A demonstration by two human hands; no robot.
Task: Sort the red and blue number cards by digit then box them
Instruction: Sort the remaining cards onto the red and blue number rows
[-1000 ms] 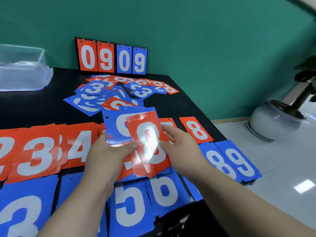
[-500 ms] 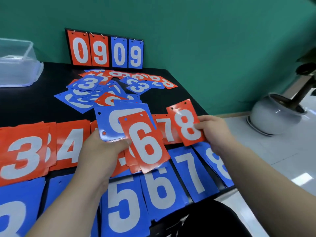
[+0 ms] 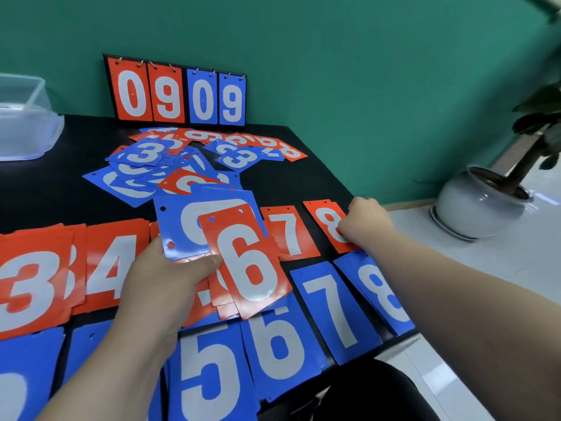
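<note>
My left hand [image 3: 158, 281] grips a fanned stack of cards, a red 6 card [image 3: 246, 262] on top and a blue card [image 3: 194, 223] behind it. My right hand [image 3: 364, 223] holds the red 8 card [image 3: 326, 218] down on the table at the right end of the red row, fingers curled over its lower edge. Sorted red cards lie in a row: 3 [image 3: 30, 287], 4 [image 3: 112, 265], 7 [image 3: 290, 232]. Below them lies the blue row: 5 [image 3: 212, 378], 6 [image 3: 279, 341], 7 [image 3: 337, 308], 8 [image 3: 379, 293]. An unsorted pile [image 3: 170, 159] sits farther back.
A clear plastic box [image 3: 27, 123] stands at the back left of the black table [image 3: 303, 177]. A flip scoreboard [image 3: 176, 92] reading 0909 leans on the green wall. A white plant pot [image 3: 479, 202] stands on the floor to the right, past the table edge.
My right hand took the red 8 card off the stack, carried it right and set it down on the table beside the red 7. The red 6 now tops the left hand's stack.
</note>
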